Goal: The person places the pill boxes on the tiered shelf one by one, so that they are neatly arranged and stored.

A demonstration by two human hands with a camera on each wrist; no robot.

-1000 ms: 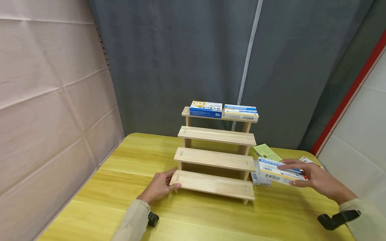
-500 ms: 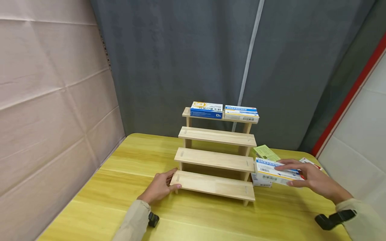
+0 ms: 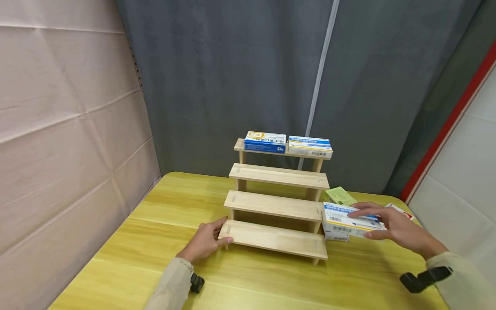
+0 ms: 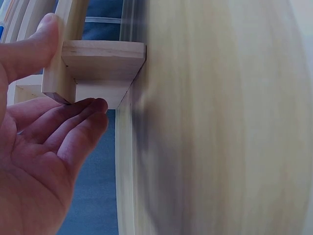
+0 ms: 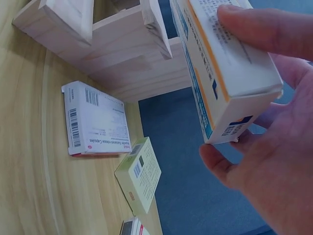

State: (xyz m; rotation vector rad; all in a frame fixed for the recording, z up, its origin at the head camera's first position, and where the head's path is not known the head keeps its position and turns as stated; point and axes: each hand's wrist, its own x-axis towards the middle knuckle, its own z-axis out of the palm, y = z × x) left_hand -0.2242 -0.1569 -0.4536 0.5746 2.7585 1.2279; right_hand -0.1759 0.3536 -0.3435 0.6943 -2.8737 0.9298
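Clamped between thumb and fingers, a white-and-blue medicine box (image 3: 345, 220) hangs in my right hand (image 3: 395, 227) above the bench (image 3: 248, 282), near half past three from the wooden rack (image 3: 271, 204) as the head view shows it. Its leading end sits close to the end of the rack's second step up; whether the two touch, I cannot tell. My judgement from the remote station: a light, even pinch suits a carton, with its long side in line with the steps and its leading end raised clear of the board before any swing towards nine o'clock. At eight o'clock, my left hand (image 3: 203, 242) pinches the left end of the lowest step (image 3: 271, 237), a sound brace should a nudge threaten to shift the frame. At four o'clock, a capsule box (image 5: 98, 120) lies beside the rack; at three sits a green box (image 3: 339, 196), with a red-marked box (image 3: 401, 211) farther out. On top, a blue-fronted box (image 3: 265, 142) lies just before twelve, a similar white-and-blue carton (image 3: 310, 146) at one.
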